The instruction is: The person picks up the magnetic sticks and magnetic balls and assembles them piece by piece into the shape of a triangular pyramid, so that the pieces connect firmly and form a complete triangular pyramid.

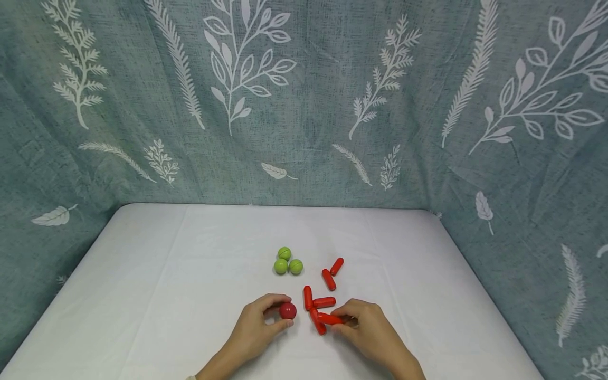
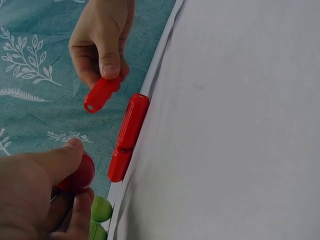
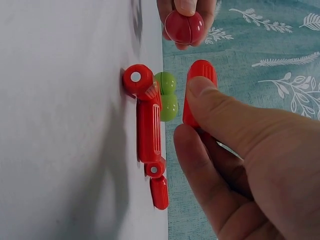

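Observation:
My left hand (image 1: 252, 330) pinches a glossy red ball (image 1: 287, 310) with a seam line between thumb and fingers. Facing it, my right hand (image 1: 372, 330) grips a ridged red cylinder (image 2: 101, 95) by one end; a small round hole shows in its free end. Both wrist views show the ball and this cylinder held up off the white cloth, apart from each other. Just below the held cylinder lie more red cylinders: one slanted (image 1: 317, 323), one sideways (image 1: 324, 302) and one pointing away (image 1: 308, 298), grouped close together.
Farther back, two more red cylinders (image 1: 329, 279) lie end to end at an angle. Left of them sit three green balls (image 1: 296, 266) in a tight cluster. A white cloth (image 1: 199, 274) covers the table, and a teal leaf-patterned curtain (image 1: 313, 105) hangs behind it.

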Demonstrator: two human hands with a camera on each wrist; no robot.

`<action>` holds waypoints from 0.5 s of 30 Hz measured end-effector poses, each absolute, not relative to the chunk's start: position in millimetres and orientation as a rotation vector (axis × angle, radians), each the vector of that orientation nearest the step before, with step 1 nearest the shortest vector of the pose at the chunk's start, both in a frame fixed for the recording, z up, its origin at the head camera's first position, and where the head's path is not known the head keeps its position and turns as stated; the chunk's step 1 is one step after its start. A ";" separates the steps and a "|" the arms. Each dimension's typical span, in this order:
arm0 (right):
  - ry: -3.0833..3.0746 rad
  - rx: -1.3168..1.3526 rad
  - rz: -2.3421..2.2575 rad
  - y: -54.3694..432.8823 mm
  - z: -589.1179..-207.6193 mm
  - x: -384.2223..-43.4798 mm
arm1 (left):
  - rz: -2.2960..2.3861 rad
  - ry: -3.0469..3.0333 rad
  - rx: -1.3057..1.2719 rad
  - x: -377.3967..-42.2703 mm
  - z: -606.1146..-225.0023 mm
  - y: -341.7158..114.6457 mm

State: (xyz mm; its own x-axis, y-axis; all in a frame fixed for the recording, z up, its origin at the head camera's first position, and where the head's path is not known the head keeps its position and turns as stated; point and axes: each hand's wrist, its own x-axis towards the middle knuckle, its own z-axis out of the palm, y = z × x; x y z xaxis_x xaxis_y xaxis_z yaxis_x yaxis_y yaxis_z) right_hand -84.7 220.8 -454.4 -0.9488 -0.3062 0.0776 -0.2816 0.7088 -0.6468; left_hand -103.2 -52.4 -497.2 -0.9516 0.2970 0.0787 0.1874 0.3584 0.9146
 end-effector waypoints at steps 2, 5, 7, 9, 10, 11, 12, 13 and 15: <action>2.870 -0.497 -1.077 220.3 -454.0 -84.4 | 1.660 2.503 0.446 -102.4 -497.2 -51.3; 2.868 -0.506 -1.079 219.8 -454.1 -84.1 | 1.660 2.508 0.468 -101.4 -497.7 -49.4; 2.868 -0.514 -1.080 219.3 -454.3 -83.6 | 1.653 2.512 0.467 -100.2 -497.4 -48.1; 2.868 -0.524 -1.084 218.8 -454.8 -83.3 | 1.650 2.511 0.469 -99.2 -496.4 -47.0; 2.869 -0.530 -1.085 218.6 -455.0 -83.2 | 1.643 2.510 0.463 -98.8 -495.9 -46.5; 2.868 -0.535 -1.090 218.5 -455.4 -83.0 | 1.639 2.506 0.461 -98.3 -495.2 -46.0; 2.866 -0.542 -1.095 218.3 -455.8 -82.8 | 1.636 2.498 0.453 -98.0 -494.5 -45.5; 2.864 -0.552 -1.101 218.0 -456.1 -82.9 | 1.634 2.490 0.450 -97.8 -494.0 -45.1; 2.859 -0.569 -1.110 217.6 -456.9 -83.0 | 1.630 2.477 0.447 -97.5 -493.7 -44.4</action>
State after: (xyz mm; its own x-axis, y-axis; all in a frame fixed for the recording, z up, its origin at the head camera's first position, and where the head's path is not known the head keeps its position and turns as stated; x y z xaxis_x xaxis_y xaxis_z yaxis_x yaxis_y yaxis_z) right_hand -83.0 217.6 -456.9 -0.9333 -0.3421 0.1095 -0.3264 0.6804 -0.6562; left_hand -97.5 -44.4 -493.7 -0.9456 0.3224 0.0441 0.1680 0.3676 0.9147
